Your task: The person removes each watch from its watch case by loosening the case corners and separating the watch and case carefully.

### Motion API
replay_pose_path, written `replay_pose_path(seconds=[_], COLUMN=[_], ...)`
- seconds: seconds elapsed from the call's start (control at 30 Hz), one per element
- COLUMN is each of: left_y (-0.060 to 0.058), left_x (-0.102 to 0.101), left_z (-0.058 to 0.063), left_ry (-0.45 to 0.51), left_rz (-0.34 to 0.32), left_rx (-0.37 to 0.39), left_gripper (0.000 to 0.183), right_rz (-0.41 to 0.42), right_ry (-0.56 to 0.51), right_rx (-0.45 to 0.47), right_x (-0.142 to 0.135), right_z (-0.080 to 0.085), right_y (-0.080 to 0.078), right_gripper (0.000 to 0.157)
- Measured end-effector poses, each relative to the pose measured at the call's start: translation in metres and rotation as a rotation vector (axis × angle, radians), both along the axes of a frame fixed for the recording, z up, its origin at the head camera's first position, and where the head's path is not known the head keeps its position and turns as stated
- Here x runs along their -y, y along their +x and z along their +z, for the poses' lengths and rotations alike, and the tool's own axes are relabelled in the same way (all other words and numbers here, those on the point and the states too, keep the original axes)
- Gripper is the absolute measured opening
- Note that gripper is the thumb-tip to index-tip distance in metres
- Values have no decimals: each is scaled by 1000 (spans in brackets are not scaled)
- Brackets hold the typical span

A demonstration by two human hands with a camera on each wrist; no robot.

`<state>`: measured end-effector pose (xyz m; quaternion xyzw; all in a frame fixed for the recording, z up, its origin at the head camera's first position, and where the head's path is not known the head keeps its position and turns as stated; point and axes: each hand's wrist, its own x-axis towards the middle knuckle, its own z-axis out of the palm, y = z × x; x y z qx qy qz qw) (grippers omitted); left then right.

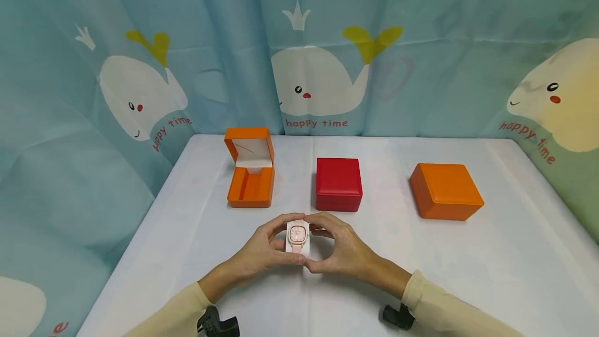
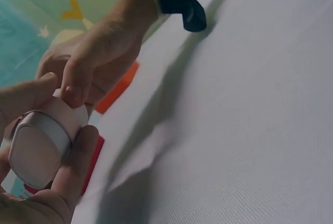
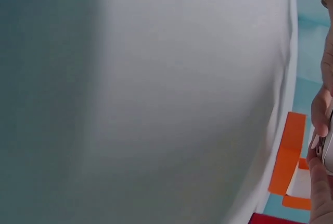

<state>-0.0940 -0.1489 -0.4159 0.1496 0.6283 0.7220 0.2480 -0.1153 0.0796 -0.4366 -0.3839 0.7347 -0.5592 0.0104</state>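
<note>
A pink wristwatch [image 1: 297,234] with a squarish face and pink strap is wrapped round a pale cushion [image 1: 305,249], held up over the table between both hands. My left hand [image 1: 263,246] grips it from the left, thumb at the lower end and fingers at the top. From the other side my right hand [image 1: 347,247] pinches it with curled thumb and forefinger. In the left wrist view the cushion's rounded end [image 2: 35,153] faces the camera, and the right thumb [image 2: 75,83] presses near the strap. The right wrist view catches only part of the cushion [image 3: 328,153] at its edge.
Behind the hands, an orange box [image 1: 250,191] stands with its lid raised, showing bare compartments. A closed red box [image 1: 339,183] sits right of it, and a closed orange box [image 1: 446,191] farther right. A whale-print curtain [image 1: 224,82] hangs behind the white table [image 1: 505,274].
</note>
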Motion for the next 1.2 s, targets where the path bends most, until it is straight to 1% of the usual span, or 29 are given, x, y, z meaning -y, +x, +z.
replay_pose_path(seconds=[0.13,0.23,0.33,0.47,0.6,0.73,0.87,1.1,1.2], left_y=[-1,-2,-3,-4,-4,-3,-2,0,0], left_x=[-7,-12,-17,-20,-21,-19,-17,-17,-17], left_z=[-3,-4,-4,-4,-3,-2,-1,-3,-3], left_ry=[-3,-2,-5,-3,-11,-30,-28,-28,-36], left_rz=[-10,2,16,18,13,13,17,12,18], left_rx=[-4,-26,-32,-13,-12,-21,-20,-17,-20], left_gripper=[79,76,75,75,76,76,77,77,77], right_rz=[0,-7,-15,-9,-20,-38,-46,-38,-41], right_ry=[10,19,15,1,-3,8,20,27,30], right_rx=[-1,-20,-33,-40,-36,-63,-93,-55,-52], right_x=[-8,-12,-15,-18,-20,-20,-21,-24,-24], right_z=[-5,-6,-4,-3,-2,-1,0,-1,-2], right_y=[0,0,0,1,4,6,7,10,10], right_gripper=[73,74,76,77,78,76,73,75,77])
